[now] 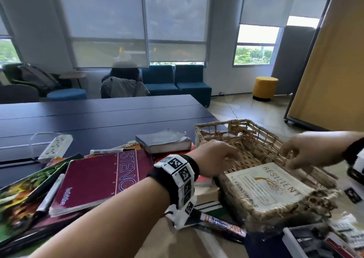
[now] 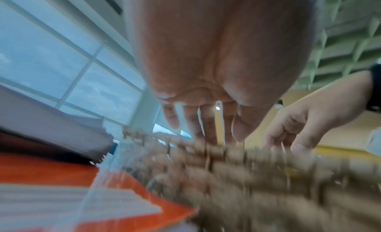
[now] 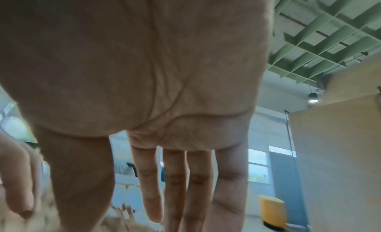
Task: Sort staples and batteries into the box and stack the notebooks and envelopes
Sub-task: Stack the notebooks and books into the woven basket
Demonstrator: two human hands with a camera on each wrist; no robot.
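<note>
Our fingers [image 1: 230, 155] hang straight, gripping nothing, as left hand [image 1: 214, 157] and right hand [image 1: 307, 151] reach the wicker basket's [image 1: 208, 131] rims at nine and three o'clock. We judge placing it comes next; maroon notebook [image 1: 98, 181] waits at nine.

The basket [image 1: 254, 139] beneath the fingers is coarse woven straw, rough and matt, holding a matt paper-covered book [image 1: 269, 185]; left of the fingers lie a glossy maroon card steno notebook [image 1: 98, 181] and a smooth white plastic power strip [image 1: 56, 145].
</note>
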